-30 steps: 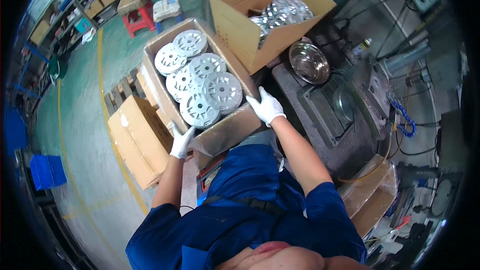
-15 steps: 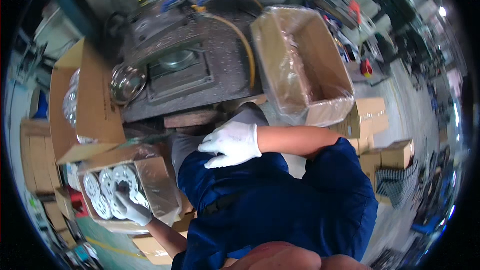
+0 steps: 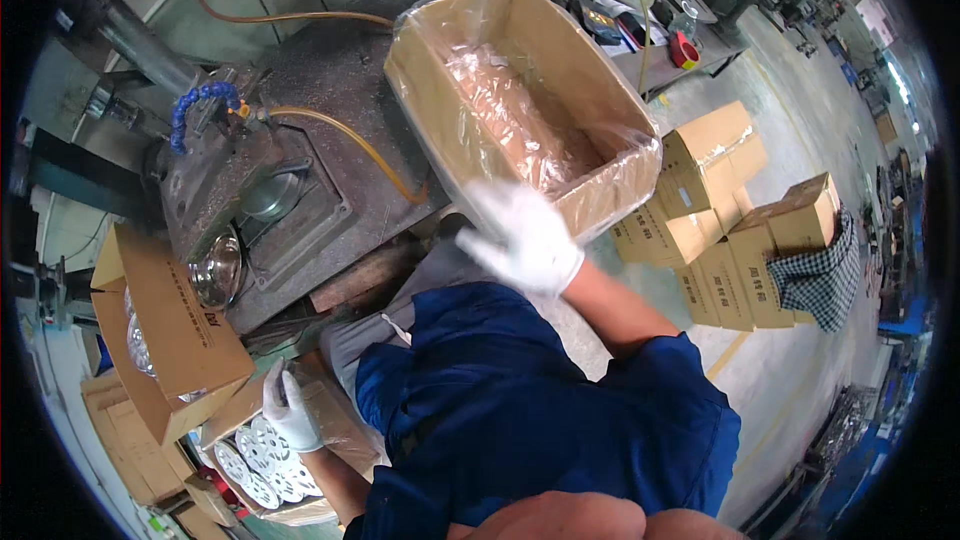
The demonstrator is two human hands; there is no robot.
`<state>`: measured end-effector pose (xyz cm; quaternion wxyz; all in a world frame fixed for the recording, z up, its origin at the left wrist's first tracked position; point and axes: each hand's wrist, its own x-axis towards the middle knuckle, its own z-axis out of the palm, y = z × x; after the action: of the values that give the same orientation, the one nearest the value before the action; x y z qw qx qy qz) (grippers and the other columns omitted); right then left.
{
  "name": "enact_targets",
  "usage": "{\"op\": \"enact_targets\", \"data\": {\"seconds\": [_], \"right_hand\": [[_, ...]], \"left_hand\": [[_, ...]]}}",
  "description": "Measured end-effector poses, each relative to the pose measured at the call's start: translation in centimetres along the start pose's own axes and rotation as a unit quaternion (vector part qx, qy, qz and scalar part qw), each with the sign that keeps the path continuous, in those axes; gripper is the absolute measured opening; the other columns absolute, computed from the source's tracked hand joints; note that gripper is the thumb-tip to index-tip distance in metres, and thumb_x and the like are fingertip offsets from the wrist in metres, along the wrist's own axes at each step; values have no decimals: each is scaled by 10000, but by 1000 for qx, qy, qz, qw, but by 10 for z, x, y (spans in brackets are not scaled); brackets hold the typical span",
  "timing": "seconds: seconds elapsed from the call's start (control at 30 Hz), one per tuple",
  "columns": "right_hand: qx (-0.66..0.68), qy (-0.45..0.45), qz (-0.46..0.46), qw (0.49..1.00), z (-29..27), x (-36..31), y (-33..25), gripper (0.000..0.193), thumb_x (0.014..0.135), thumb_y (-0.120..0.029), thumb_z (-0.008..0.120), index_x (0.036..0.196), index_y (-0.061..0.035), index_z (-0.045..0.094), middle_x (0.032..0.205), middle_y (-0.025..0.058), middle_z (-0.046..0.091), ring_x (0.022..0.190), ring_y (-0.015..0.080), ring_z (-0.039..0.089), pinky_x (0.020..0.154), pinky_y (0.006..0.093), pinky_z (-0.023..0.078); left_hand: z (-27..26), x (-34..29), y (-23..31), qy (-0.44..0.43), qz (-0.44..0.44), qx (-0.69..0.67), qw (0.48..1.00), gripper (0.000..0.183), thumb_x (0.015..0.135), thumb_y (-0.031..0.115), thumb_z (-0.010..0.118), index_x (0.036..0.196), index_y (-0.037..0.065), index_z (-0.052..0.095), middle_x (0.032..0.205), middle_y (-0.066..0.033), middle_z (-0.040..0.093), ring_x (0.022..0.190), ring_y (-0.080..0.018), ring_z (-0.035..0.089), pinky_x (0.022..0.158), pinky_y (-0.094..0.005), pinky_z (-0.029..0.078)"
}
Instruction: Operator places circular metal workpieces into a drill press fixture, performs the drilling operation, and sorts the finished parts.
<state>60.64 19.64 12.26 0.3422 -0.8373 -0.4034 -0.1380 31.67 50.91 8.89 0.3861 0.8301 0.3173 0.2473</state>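
Note:
My right hand [image 3: 528, 242], in a white glove, is over the near wall of a cardboard box lined with clear plastic [image 3: 425, 65]. Its fingers are spread and empty, slightly smeared by motion. My left hand [image 3: 290, 412], gloved too, is raised beside a lower box [image 3: 305, 514] of white perforated discs [image 3: 262, 445]. Its fingers point away from me and stand apart, with nothing visible between them. A shiny metal bowl [image 3: 216, 270] sits at the left edge of the press table, near a round metal piece [image 3: 272, 197] in the die.
A tall open carton [image 3: 175, 325] with shiny rounded parts stands at the left. A blue jointed hose [image 3: 200, 100] and a yellow hose [image 3: 350, 135] cross the press table [image 3: 340, 60]. Stacked cartons [image 3: 725, 280] and a checked cloth [image 3: 820, 275] are at the right.
The view has turned to the right. My right hand has gone from my lap to the plastic-lined box, its fingers spreading. My left hand has lifted off the discs toward the box's far side.

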Motion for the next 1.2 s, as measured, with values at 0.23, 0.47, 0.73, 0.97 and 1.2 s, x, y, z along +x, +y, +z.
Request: {"op": "enact_targets", "data": {"seconds": [0.23, 0.47, 0.73, 0.97, 1.2], "right_hand": [[-109, -282, 311, 901, 16, 26, 71, 666, 791, -447, 625, 1244, 24, 493, 985, 263, 663, 923, 403, 653, 842, 459, 505], [-167, -311, 282, 892, 24, 36, 78, 459, 827, -447, 580, 955, -14, 666, 944, 255, 666, 905, 413, 645, 802, 481, 514], [22, -303, 194, 933, 43, 42, 85, 354, 923, -192, 583, 1117, 104, 589, 1040, 237, 669, 889, 273, 651, 786, 375, 492], [30, -332, 208, 920, 41, 54, 94, 417, 953, -249, 557, 1151, 119, 565, 1077, 235, 658, 933, 286, 632, 826, 365, 476], [-199, -197, 92, 956, -16, 86, 53, 513, 994, -387, 464, 1219, 59, 579, 1245, 251, 581, 1109, 376, 575, 918, 389, 465]], "left_hand": [[-10, -13, -11, -13, 13, 93, 996, 274, 961, 118, 538, 1162, -55, 605, 1119, -149, 645, 1040, -211, 600, 950, -324, 461], [-12, -11, 3, -10, 27, 99, 995, 228, 874, 36, 610, 1086, -29, 665, 1127, -159, 671, 1114, -257, 605, 952, -350, 459], [-16, -36, -6, 17, -27, 79, 996, 278, 851, 234, 680, 1058, 49, 676, 965, -165, 674, 877, -329, 658, 779, -379, 530], [-63, -70, -66, 252, -203, 118, 939, 474, 837, 348, 685, 1184, 34, 608, 1080, -221, 639, 1016, -363, 618, 906, -405, 483], [-122, -92, -150, 285, -389, 443, 756, 977, 697, 532, 751, 1433, 27, 355, 1383, -253, 451, 1300, -388, 412, 1068, -472, 340]]}}
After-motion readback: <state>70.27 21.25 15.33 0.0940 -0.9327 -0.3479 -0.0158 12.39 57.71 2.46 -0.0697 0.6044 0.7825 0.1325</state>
